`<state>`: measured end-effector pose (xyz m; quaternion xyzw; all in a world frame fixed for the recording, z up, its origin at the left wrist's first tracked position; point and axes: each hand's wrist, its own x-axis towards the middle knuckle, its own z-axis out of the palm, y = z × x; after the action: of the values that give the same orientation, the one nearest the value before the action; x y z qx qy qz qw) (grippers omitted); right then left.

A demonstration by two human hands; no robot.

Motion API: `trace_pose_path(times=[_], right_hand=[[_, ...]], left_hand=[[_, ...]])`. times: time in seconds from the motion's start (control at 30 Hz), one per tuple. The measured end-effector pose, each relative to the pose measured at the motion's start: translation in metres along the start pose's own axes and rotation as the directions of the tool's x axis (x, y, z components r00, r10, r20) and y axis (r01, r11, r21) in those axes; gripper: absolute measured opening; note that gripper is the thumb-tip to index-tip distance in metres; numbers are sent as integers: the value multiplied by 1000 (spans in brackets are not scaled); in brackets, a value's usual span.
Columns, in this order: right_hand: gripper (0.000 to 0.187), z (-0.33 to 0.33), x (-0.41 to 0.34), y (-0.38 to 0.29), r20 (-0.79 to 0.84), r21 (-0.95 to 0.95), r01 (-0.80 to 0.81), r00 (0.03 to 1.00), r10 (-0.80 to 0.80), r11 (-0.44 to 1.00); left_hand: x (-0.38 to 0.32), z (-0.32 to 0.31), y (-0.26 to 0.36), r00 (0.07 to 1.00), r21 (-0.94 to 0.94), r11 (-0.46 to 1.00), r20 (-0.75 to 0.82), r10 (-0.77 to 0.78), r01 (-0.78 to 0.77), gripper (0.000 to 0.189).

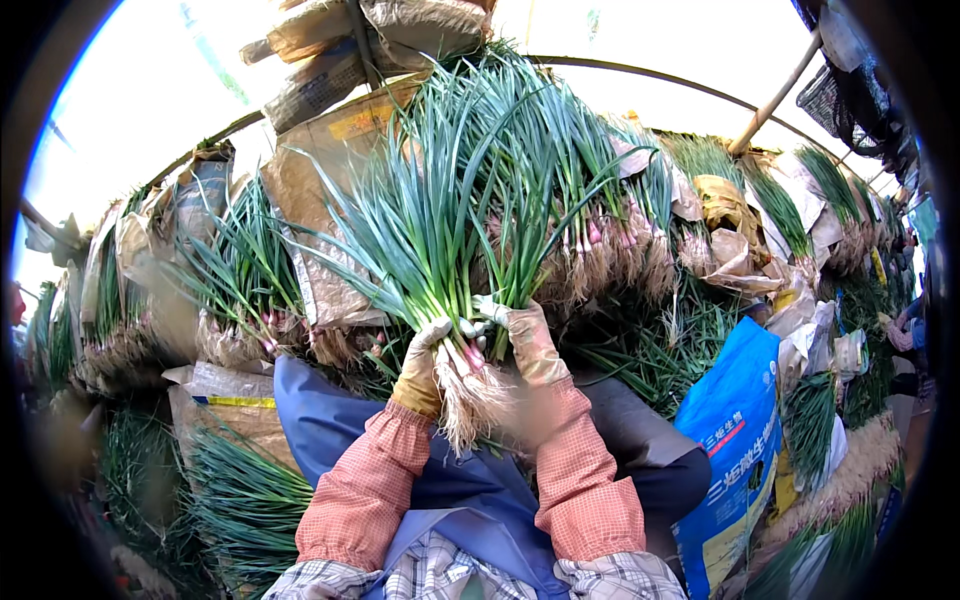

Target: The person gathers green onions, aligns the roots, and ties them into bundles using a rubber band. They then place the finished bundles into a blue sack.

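My left hand [424, 367], in a soiled work glove, is closed around a bunch of green-leaved allium plants [439, 277] with pale stems and reddish bulb ends. Its long, dirty white roots [472, 405] hang down over my lap. My right hand [529, 337], gloved as well, grips a smaller bunch of the same plants [517, 274] by the stems, close beside the first. The fingers of both hands nearly meet, and whether they touch is hard to tell. Behind them a large heap of the same plants [540, 127] lies with roots towards me.
A blue apron [465, 487] covers my lap. At my right stands a blue printed sack [731, 442]; loose green leaves [667, 360] lie behind it. More plants [247, 510] rest on sacking at my left. Brown sacks [337, 180] flank the heap, and a person [904, 337] is at the far right.
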<state>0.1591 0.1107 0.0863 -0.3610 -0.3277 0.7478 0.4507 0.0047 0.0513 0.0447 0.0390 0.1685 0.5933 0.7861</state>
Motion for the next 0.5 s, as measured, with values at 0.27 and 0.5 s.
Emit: trace_pose_path(times=[0.27, 0.5], right_hand=[[30, -45, 9, -65, -201, -167, 140, 964, -172, 976], [32, -26, 33, 9, -8, -540, 43, 998, -56, 840]], left_hand=[[-28, -7, 17, 991, -152, 981, 78, -108, 119, 48], [-37, 6, -7, 990, -108, 986, 80, -115, 123, 50]])
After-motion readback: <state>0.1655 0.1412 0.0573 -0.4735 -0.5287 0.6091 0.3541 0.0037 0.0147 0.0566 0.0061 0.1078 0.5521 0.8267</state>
